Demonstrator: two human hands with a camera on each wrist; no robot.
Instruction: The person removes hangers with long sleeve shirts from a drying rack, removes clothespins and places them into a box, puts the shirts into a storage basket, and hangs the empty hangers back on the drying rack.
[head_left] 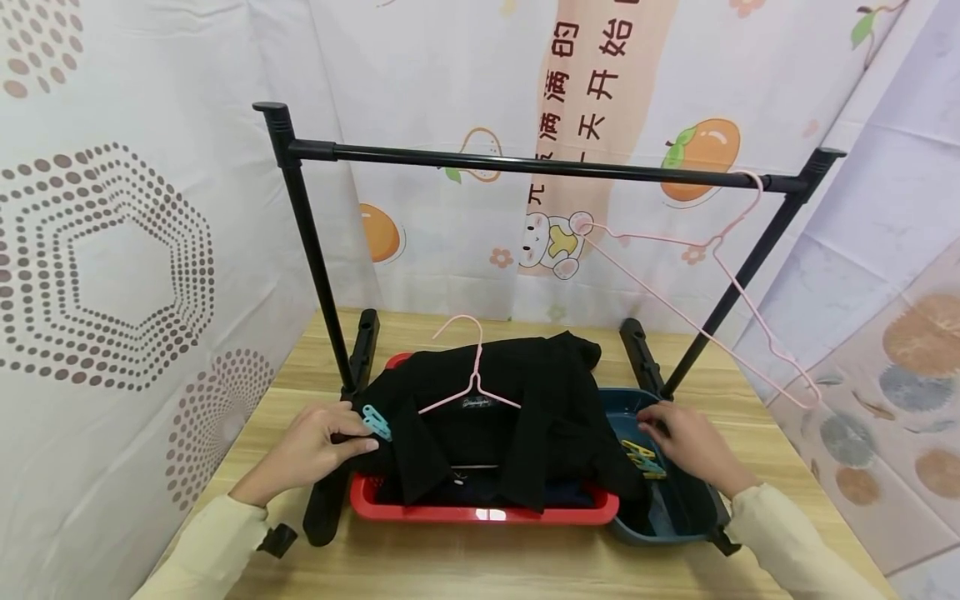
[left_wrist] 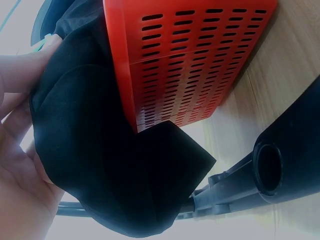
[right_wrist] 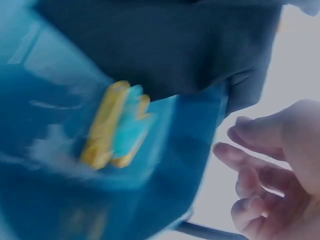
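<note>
A black garment (head_left: 570, 433) with a printed label at its neck lies over a red basket (head_left: 420, 512), a pink hanger (head_left: 477, 371) set in it. My left hand (head_left: 318, 446) pinches the garment's left end, right beside a light blue clothespin (head_left: 377, 422) on the cloth. In the left wrist view, fingers and thumb grip the black cloth (left_wrist: 95, 130). Over the far right rim of a blue basin (head_left: 660, 535), my right hand (head_left: 697, 450) hangs with loosely bent fingers, holding nothing. Yellow and blue clothespins (right_wrist: 107, 125) lie in the basin.
A black rack with a crossbar (head_left: 525, 162) stands over the basket, its feet (head_left: 324, 508) on the wooden table (head_left: 420, 567). Another pink hanger (head_left: 660, 240) hangs from the bar's right end. Printed curtains (head_left: 450, 50) close in the back and sides.
</note>
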